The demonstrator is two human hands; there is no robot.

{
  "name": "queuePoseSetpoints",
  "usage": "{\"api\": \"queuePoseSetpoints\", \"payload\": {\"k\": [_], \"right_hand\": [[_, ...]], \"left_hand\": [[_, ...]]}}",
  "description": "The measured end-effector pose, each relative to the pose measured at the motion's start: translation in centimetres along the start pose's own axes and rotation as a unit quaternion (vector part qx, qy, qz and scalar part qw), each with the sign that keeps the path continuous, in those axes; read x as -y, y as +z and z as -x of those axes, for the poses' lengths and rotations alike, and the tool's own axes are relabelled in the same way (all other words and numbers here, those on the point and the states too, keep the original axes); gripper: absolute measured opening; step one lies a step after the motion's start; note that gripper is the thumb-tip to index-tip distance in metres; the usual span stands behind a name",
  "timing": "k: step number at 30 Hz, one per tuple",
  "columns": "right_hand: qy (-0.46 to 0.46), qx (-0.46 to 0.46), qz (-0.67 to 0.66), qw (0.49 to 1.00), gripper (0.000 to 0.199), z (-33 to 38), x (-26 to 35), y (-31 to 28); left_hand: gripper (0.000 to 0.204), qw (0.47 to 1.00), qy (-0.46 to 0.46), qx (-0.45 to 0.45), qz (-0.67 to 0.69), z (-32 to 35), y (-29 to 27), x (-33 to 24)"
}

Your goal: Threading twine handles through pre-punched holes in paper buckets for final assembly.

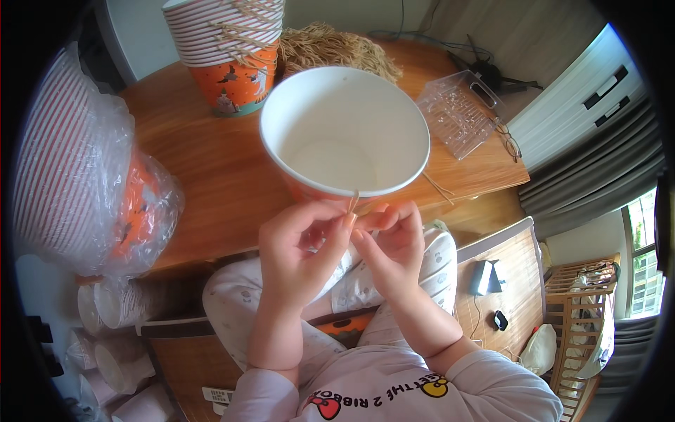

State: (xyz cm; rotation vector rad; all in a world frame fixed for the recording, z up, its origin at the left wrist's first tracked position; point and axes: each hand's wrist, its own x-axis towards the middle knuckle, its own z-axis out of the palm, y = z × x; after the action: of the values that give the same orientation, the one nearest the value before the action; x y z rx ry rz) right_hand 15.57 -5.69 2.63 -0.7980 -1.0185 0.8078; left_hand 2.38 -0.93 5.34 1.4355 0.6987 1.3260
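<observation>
A large paper bucket point(344, 133), white inside and orange outside, stands on the wooden table in front of me with its mouth tilted toward me. A short piece of tan twine point(355, 202) shows at its near rim. My left hand point(299, 239) is closed just below that rim, thumb and forefinger pinching the twine. Close beside it, my right hand point(394, 243) has its thumb and fingers bent together near the twine. Whatever lies between its fingertips is too small to make out.
Stacked orange buckets point(232, 63) with twine handles stand at the back left, beside a bundle of twine point(337, 49). Plastic-wrapped buckets point(91, 176) fill the left side. A clear plastic box point(460, 112) with small pieces and eyeglasses point(508, 141) lie at the right.
</observation>
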Motion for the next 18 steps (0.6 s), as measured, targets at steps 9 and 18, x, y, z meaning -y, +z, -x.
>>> {"api": "queuePoseSetpoints", "payload": {"k": [9, 18], "right_hand": [[-0.041, 0.066, -0.029, 0.997, 0.037, 0.9, 1.2, -0.4], [-0.043, 0.095, -0.053, 0.993, 0.037, 1.4, 2.0, -0.9]], "left_hand": [[0.009, 0.991, -0.071, 0.029, 0.109, 0.4, -0.6, -1.5], [0.010, 0.990, -0.061, 0.023, 0.128, 1.1, -0.2, -2.0]]}}
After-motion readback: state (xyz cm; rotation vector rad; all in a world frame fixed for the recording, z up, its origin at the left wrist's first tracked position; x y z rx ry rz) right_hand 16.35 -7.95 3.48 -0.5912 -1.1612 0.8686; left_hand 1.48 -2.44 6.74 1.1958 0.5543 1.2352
